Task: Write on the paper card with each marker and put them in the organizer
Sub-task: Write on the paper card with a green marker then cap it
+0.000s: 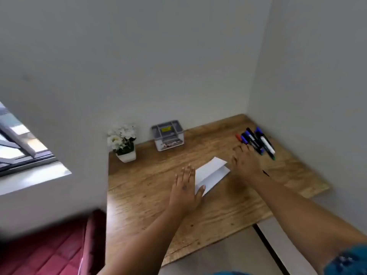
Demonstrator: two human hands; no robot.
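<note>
I see the desk (198, 211) filling the corner, everything on it ahead of my fingers. The organizer (167, 134) sits at the back wall, well beyond my left fingertips, and I can make out no marker standing in it; its compartments are too blurred to read fully. A flower pot (124, 142) stands beside it, further left. The card (210, 174) lies folded between my two hands, blank as far as I can tell. My left hand (184, 190) lies flat, fingers straight, thumb resting on the card's near edge to steady it. My right hand (246, 159) reaches forward, fingers spread and loose over the near ends of the markers (256, 140), which lie bunched just past my fingertips; I cannot tell whether it touches one yet. I judge the task barely begun: no writing done, every marker left to test and stow.
</note>
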